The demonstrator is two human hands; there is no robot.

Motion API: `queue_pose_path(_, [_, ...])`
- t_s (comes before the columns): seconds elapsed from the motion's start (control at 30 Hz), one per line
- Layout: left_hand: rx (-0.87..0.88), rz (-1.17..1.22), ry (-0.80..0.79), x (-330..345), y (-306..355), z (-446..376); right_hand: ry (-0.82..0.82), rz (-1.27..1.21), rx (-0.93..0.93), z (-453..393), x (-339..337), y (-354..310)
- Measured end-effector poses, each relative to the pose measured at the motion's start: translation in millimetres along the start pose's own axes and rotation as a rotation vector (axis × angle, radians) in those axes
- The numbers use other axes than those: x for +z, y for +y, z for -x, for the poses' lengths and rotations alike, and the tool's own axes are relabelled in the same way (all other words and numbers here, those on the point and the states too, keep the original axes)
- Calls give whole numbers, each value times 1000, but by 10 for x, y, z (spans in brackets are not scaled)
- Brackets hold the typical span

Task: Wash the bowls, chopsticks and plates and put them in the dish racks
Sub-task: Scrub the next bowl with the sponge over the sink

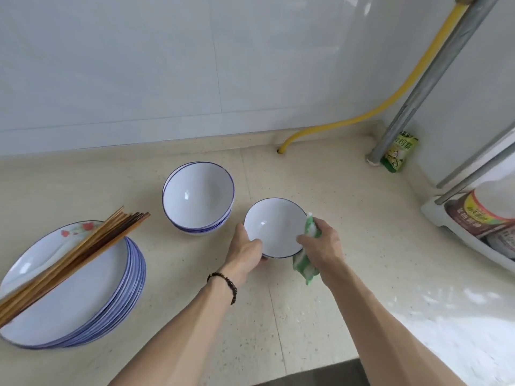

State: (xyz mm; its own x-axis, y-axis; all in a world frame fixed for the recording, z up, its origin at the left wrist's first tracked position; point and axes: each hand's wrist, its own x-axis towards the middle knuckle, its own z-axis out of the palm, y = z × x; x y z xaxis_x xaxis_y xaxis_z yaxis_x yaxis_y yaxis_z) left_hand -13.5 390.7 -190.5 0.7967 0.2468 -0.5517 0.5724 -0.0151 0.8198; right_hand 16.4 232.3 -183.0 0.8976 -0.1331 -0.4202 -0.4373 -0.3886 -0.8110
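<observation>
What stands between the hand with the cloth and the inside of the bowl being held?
Nothing visible. The left hand grips the bowl at its near-left rim, the right hand holds the green cloth against its right rim, and the inside is bare.

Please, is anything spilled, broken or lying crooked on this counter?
Nothing looks broken or spilled. The chopsticks lie loosely across the plate stack, tips past its rim. The left hand holds a bowl; the right hand grips a green cloth.
</observation>
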Motion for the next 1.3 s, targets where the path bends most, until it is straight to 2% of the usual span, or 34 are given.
queue_pose_path(0.2, [81, 27, -24, 123, 67, 182, -7, -8, -45, 69, -340, -9])
queue_pose_path(0.43, [131, 20, -112, 648, 70, 876, 78, -96, -56, 716, -1085, 281])
queue_pose_path(0.6, [-66, 312, -230, 1226, -138, 1515, 111, -208, -25, 1341, -1634, 790])
queue_pose_path(0.73, [-92, 305, -264, 1643, -371, 2037, 106, -319, 9, 1829, -2137, 1270])
queue_pose_path(0.8, [-51, 245, -257, 1838, -431, 2263, 114, -447, 7, 2038, -2409, 1552])
queue_pose_path(0.93, [131, -2, -232, 2257, -486, 2686, 254, -620, 41, 2369, -2944, 2136])
queue_pose_path(1.1, [444, -569, -248, 2731, -522, 3008, 349, -724, 63, 2680, -3400, 2587])
queue_pose_path(1.2, [592, -793, -320, 2881, -537, 3117, 378, -761, 58, 2790, -3497, 2753])
queue_pose_path(1.3, [649, -957, -335, 2987, -552, 3206, 390, -821, 62, 2834, -3534, 2871])
